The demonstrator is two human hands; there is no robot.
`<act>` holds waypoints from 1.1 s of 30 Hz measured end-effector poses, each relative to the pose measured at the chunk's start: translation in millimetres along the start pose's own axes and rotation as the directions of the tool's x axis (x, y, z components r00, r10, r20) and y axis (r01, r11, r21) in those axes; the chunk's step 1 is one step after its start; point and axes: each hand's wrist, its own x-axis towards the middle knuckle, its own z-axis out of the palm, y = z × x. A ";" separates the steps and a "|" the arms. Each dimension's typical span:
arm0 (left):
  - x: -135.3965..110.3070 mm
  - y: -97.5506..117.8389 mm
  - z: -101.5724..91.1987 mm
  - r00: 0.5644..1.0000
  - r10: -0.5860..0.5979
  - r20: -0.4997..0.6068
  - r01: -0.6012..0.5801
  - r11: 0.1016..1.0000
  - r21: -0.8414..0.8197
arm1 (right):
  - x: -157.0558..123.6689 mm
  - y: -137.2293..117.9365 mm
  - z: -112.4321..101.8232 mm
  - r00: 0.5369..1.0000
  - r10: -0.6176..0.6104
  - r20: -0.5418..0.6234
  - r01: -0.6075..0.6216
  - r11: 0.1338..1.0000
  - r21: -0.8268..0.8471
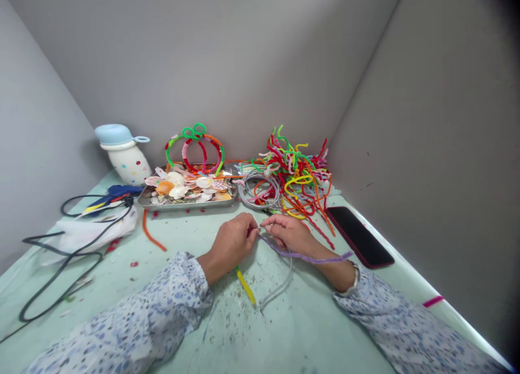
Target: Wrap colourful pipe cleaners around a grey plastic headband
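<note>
My left hand (234,241) is closed in a pinch around one end of a purple pipe cleaner (303,255). The rest of that pipe cleaner trails right, across my right wrist. Facing it, my right hand (291,235) is also closed, its thumb and forefinger pinched close to the left fingertips; what lies between them is too small to make out. Below the hands a grey wire (284,283) curves down from the right hand toward the table. A yellow pipe cleaner piece (246,287) runs down from under the left hand, its lower end close to the wire.
Behind the hands are a metal tray (190,205) of shells, finished pipe cleaner rings (222,152), a wire coil (242,192) and a pipe cleaner heap (298,168). A phone (359,236) lies right. At left are a white bottle (129,163), black cable (52,279) and plastic bag (97,230).
</note>
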 end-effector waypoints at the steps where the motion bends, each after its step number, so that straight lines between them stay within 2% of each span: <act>1: -0.1 -0.3 -0.1 1.000 0.009 -0.006 -0.009 1.000 0.007 | 0.0 0.9 0.1 1.000 -0.001 0.005 0.001 1.000 0.011; 5: -0.3 -1.1 0.4 0.999 0.028 -0.018 -0.028 0.999 0.020 | -0.6 1.2 1.3 1.000 0.001 0.002 -0.001 1.000 0.030; 13: 1.4 -3.9 2.5 1.000 -0.005 -0.006 0.005 0.999 -0.045 | -0.6 -4.7 4.8 0.998 0.049 -0.035 -0.048 0.998 0.041; 20: -0.1 -3.0 0.9 0.998 0.030 -0.048 -0.031 0.999 -0.020 | -3.8 -2.4 4.9 1.000 -0.012 -0.024 0.013 0.999 0.030; 33: 0.3 -3.4 2.8 0.999 0.006 -0.046 -0.005 1.000 0.027 | -5.6 -7.4 6.1 0.998 -0.006 -0.055 0.006 1.000 -0.002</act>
